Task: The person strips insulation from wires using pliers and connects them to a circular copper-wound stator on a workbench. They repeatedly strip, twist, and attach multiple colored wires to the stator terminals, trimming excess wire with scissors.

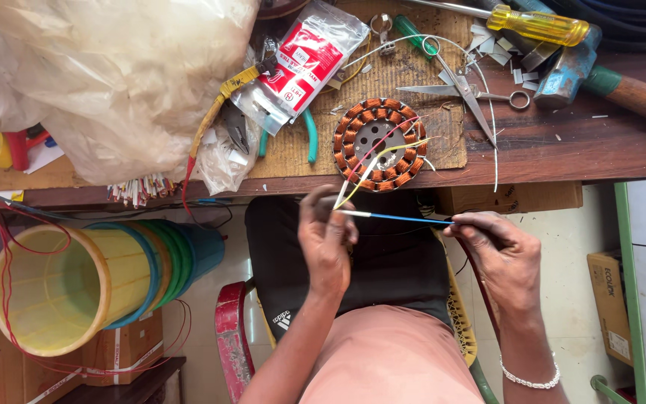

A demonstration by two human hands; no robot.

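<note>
- Left hand [328,238] pinches the lead ends coming off the copper-wound stator [380,145], which sits at desk [562,153] edge, above the lap.
- Right hand [496,247] fingers closed on blue wire [405,218], stretched between both hands.
- Progress, by the look: windings done; leads w/ blue wire in hand; red and yellow leads loose, unjoined.
- Around: scissors [463,90], yellow-handled screwdriver [536,25], hammer [600,75], teal pliers [309,135], plastic bag [114,75]. Nothing blocks the hands.

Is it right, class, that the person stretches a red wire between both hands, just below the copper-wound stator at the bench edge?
Not quite. The wire stretched between the left hand and the right hand is blue, not red. The rest holds: it runs just below the copper-wound stator at the bench edge, as the head view shows.
</note>
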